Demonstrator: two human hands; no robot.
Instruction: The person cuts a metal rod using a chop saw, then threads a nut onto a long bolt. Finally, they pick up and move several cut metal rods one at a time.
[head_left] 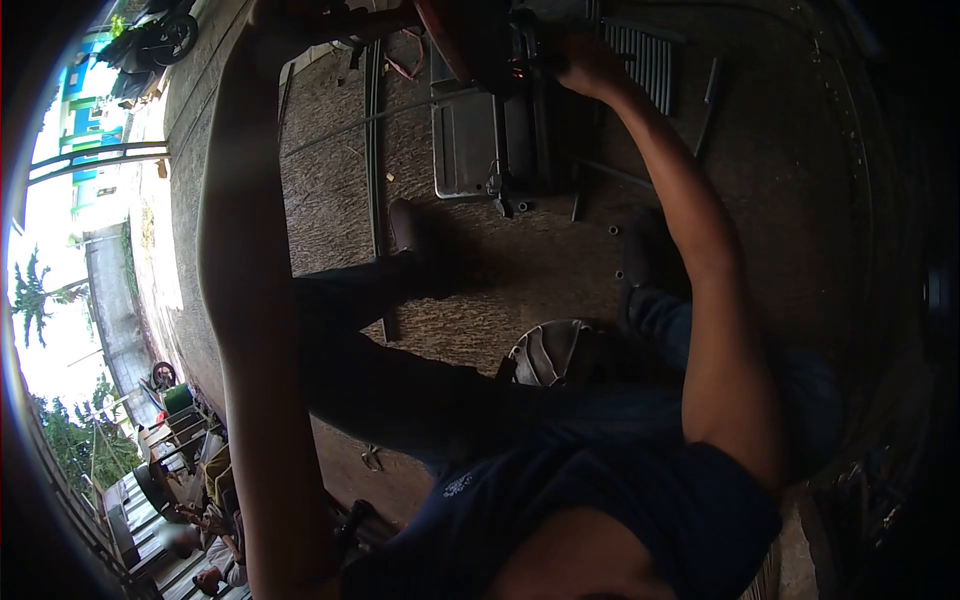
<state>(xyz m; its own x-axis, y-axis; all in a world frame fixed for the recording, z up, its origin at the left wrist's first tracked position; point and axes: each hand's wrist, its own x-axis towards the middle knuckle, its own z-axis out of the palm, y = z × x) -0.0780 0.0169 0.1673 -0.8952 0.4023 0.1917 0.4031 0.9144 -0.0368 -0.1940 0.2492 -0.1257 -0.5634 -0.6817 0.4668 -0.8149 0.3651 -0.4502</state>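
Note:
A dark cut-off saw with a red-orange body [445,35] stands at the top of the view on a flat metal base [463,150]. My left hand [275,35] is at the upper left, closed round the end of the saw's reddish handle; its fingers are dim and partly cut off. My right hand [595,72] is on the saw's other side, fingers curled in shadow by the clamp area; what they grip is hidden. A thin metal rod [385,120] reaches toward the saw from the left. A small red glow shows near the saw's middle.
Several metal tubes [645,65] lie side by side at the upper right, with a loose bar [712,82] nearby. Long bars [376,180] run along the ground beside my shoe [403,225]. Small cut rings [614,230] are scattered about. A round ribbed object [550,350] sits between my legs.

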